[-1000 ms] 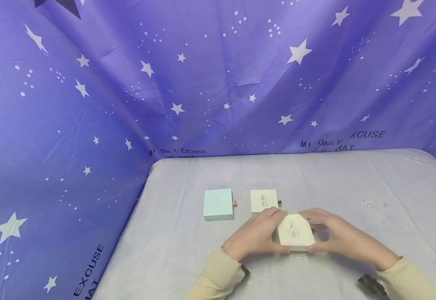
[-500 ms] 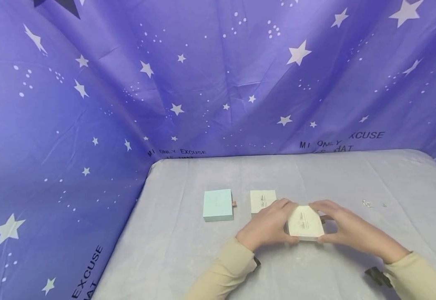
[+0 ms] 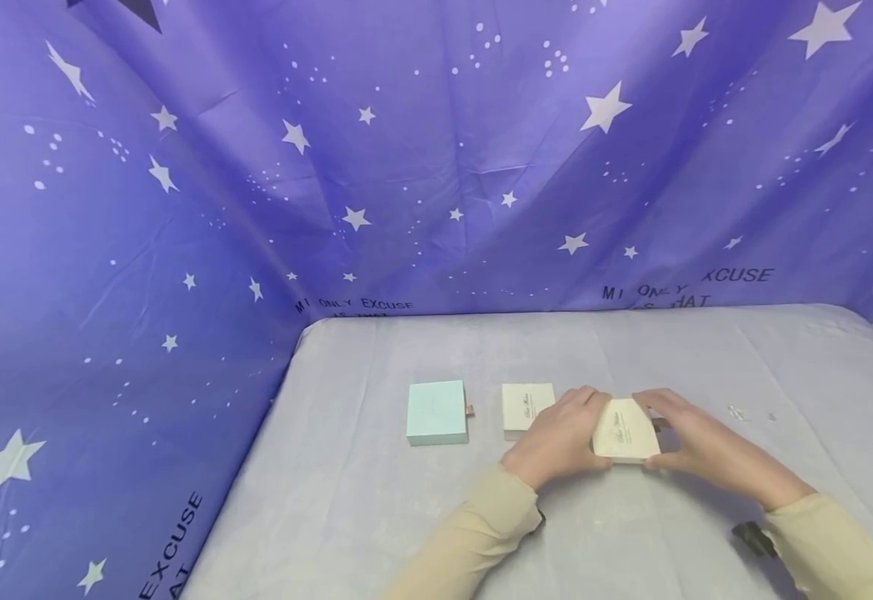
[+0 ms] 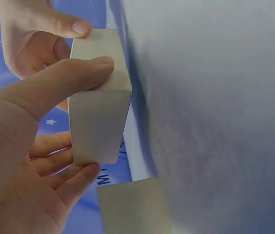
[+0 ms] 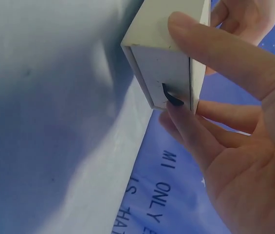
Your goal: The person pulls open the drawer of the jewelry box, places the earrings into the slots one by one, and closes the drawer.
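Observation:
Both hands hold a cream drawer-style gift box (image 3: 626, 432) with dark lettering on its top. My left hand (image 3: 566, 437) grips its left end, thumb on the near side and fingers at the far side, as the left wrist view shows. On the right end my right hand (image 3: 699, 442) does the same. A finger of that hand touches the black ribbon tab (image 5: 172, 96) on the drawer's end face. In the wrist views the box appears raised off the cloth. A second cream box (image 3: 526, 408) sits just left of the held one, partly behind my left hand.
A mint-green box (image 3: 437, 412) with a pinkish tab lies further left on the grey cloth-covered table (image 3: 346, 517). Small shiny pieces (image 3: 737, 412) lie to the right, too small to identify. A purple star-patterned curtain (image 3: 406, 167) hangs behind the table.
Both hands have carried the cream box to the right and farther from me, clear of the second cream box's near corner. The mint-green box has stayed in place.

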`<state>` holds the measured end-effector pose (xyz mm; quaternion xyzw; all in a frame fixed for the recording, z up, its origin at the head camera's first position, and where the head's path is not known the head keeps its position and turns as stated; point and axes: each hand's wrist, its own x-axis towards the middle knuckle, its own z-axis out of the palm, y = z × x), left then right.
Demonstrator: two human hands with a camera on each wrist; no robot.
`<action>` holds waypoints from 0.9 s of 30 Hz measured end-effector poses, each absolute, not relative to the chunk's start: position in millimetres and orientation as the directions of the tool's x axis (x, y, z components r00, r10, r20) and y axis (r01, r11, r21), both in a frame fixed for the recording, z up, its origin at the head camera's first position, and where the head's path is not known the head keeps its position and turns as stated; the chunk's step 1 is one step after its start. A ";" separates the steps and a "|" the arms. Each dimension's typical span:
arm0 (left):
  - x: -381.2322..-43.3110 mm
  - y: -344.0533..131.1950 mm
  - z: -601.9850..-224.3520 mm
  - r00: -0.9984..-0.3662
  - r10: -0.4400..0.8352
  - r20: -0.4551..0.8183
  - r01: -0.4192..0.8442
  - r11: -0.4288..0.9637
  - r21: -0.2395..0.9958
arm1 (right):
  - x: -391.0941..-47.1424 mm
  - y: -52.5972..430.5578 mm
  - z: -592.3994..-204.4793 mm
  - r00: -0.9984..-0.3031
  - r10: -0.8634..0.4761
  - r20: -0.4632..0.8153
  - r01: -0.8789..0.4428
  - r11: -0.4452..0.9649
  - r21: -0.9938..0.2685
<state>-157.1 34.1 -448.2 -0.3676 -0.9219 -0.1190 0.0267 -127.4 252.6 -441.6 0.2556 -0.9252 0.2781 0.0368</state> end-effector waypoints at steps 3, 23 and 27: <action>-160.7 37.8 -450.5 -0.742 0.658 0.129 0.670 0.717 0.192 | -134.0 254.2 -443.7 -0.873 -0.452 0.182 -0.476 0.714 -0.513; -176.0 56.9 -456.9 -0.767 0.637 0.074 0.636 0.740 0.219 | -157.4 271.2 -441.2 -0.877 -0.481 0.013 -0.400 0.713 -0.577; -178.5 56.6 -457.7 -0.771 0.634 0.062 0.628 0.741 0.236 | -159.4 272.2 -441.3 -0.875 -0.484 0.002 -0.395 0.712 -0.581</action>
